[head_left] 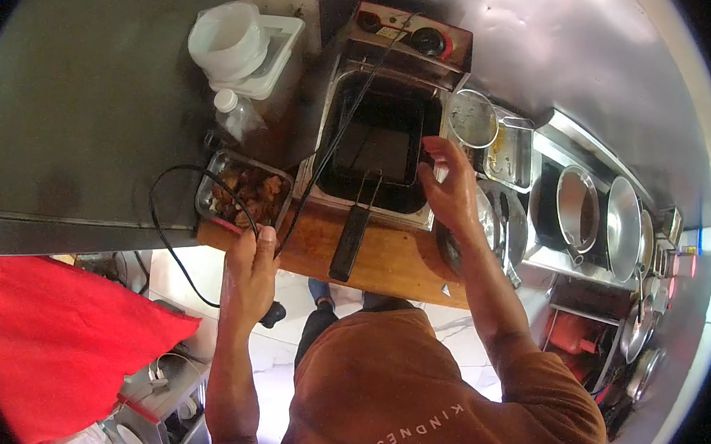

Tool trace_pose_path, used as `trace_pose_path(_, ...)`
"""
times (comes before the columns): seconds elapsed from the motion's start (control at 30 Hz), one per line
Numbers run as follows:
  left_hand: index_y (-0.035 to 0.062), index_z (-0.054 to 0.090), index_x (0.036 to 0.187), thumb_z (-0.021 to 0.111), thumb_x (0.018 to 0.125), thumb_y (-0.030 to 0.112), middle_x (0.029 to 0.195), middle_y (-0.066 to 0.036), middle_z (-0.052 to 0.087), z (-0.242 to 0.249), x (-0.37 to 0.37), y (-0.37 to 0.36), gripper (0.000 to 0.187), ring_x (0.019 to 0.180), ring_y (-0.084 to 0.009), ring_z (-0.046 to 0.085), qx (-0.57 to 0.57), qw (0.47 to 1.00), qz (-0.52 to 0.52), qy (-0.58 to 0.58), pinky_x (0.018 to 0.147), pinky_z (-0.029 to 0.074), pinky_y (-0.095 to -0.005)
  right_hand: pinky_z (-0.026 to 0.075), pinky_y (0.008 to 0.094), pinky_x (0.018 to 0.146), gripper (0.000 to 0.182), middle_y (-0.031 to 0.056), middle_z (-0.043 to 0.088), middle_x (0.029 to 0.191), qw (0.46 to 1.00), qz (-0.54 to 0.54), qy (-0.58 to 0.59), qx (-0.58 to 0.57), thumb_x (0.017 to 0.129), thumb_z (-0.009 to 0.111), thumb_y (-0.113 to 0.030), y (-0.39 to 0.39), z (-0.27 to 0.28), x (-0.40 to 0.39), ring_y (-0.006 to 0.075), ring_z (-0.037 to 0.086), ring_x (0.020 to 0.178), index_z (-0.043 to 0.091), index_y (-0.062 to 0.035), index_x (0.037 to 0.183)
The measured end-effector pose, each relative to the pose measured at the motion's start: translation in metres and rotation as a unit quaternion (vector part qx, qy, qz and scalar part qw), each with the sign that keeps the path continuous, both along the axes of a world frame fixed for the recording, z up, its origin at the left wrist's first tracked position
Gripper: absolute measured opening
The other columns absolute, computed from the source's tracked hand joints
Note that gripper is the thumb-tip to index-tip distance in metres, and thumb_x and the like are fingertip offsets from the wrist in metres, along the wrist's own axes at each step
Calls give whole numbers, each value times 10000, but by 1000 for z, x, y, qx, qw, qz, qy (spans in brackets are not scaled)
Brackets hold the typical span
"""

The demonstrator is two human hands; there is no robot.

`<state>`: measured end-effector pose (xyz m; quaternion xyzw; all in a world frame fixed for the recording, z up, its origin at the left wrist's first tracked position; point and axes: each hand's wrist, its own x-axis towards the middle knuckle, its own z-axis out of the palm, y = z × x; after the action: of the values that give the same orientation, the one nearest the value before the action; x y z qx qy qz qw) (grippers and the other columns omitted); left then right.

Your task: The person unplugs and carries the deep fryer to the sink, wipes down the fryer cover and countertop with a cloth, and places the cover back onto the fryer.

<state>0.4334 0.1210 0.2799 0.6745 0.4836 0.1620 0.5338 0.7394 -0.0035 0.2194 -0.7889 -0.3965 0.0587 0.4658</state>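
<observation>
My left hand (250, 268) is closed around a black power cord (174, 171), which loops out to the left and also runs up across the deep fryer (431, 211) to its control box. My right hand (451, 183) is at the fryer's right edge, thumb and fingers apart, with nothing visible in its grip. A wire fry basket with a black handle (350, 243) sits in the dark fryer well, its handle pointing toward me. Beside my left hand stands a metal tray (288, 195) of browned fried pieces (246, 195).
The fryer and tray rest on a wooden board (401, 273). Behind the tray are a clear bottle (234, 115) and a white scale (279, 48) with white bowls (229, 44). To the right are a strainer (473, 118), a metal tray (511, 158) and several pans (623, 228). Red cloth (64, 337) hangs at left.
</observation>
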Motion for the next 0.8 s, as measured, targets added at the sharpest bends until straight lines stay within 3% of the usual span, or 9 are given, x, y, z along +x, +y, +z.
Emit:
trace_pose_path(0.07, -63, 549, 1001, 475, 1080, 385, 867, -169, 609, 10, 3, -1, 461, 770, -226, 604, -6, 1000, 2, 7, 693, 548, -393, 536, 376, 838, 319, 158, 679, 1124, 998, -11, -16, -53, 837, 685, -34, -16, -18, 8, 289, 677, 942, 641, -21, 1152)
trace_pose_path(0.17, -66, 551, 1004, 486, 1076, 394, 906, -171, 609, -2, -1, 2, 470, 813, -219, 608, -55, 998, -14, 17, 701, 553, -387, 526, 338, 831, 331, 132, 690, 1052, 990, -24, 84, -114, 834, 654, -14, -42, -40, 3, 221, 655, 919, 647, -7, 1164)
trace_pose_path(0.27, -57, 548, 991, 497, 1072, 404, 896, -160, 593, -7, 3, -5, 471, 811, -205, 599, -64, 998, 7, -10, 698, 551, -371, 528, 344, 835, 308, 127, 694, 1034, 974, -56, 142, -164, 838, 639, -15, -65, -46, -12, 214, 658, 915, 652, -8, 1146)
trace_pose_path(0.37, -46, 545, 1004, 498, 1072, 410, 888, -132, 577, -17, 0, -7, 463, 800, -182, 589, -49, 998, -18, 21, 707, 551, -349, 537, 360, 817, 298, 147, 688, 1028, 973, -102, 157, -135, 821, 627, -4, -90, -61, -28, 245, 670, 911, 651, -3, 1119)
trace_pose_path(0.43, -36, 546, 1016, 492, 1073, 419, 891, -111, 567, -13, 5, -10, 462, 801, -170, 580, -68, 998, -5, 7, 711, 546, -343, 522, 403, 849, 317, 161, 670, 1026, 978, -123, 36, -167, 795, 618, 4, -116, -95, -26, 300, 653, 934, 639, -9, 1110)
trace_pose_path(0.57, -18, 549, 1036, 480, 1075, 435, 899, -76, 553, -19, 8, -11, 459, 806, -147, 564, -110, 994, -8, -1, 720, 536, -322, 461, 486, 931, 392, 179, 620, 1032, 938, -163, -126, -278, 736, 616, 2, -149, -92, -32, 399, 582, 1004, 607, -29, 1126)
trace_pose_path(0.6, -1, 557, 1021, 478, 1075, 438, 888, -59, 549, -21, 8, -12, 449, 808, -133, 553, -105, 994, -7, -7, 707, 521, -309, 418, 511, 963, 454, 181, 584, 1072, 923, -177, -97, -326, 718, 631, -19, -163, -101, -30, 412, 528, 1069, 580, -45, 1168)
trace_pose_path(0.7, 4, 561, 997, 481, 1075, 431, 872, -52, 551, -28, 8, -8, 441, 798, -121, 549, -128, 991, -25, 4, 696, 512, -281, 432, 528, 880, 417, 205, 558, 1092, 904, -170, -160, -358, 735, 707, -92, -193, -106, -28, 423, 526, 1010, 569, -25, 1123)
trace_pose_path(0.8, 11, 562, 968, 487, 1073, 427, 853, -49, 551, -28, 11, -6, 436, 791, -109, 543, -129, 990, -49, -8, 676, 501, -265, 427, 543, 939, 501, 216, 541, 1155, 899, -215, -130, -360, 737, 718, -63, -206, -102, -30, 421, 515, 1098, 533, -29, 1201)
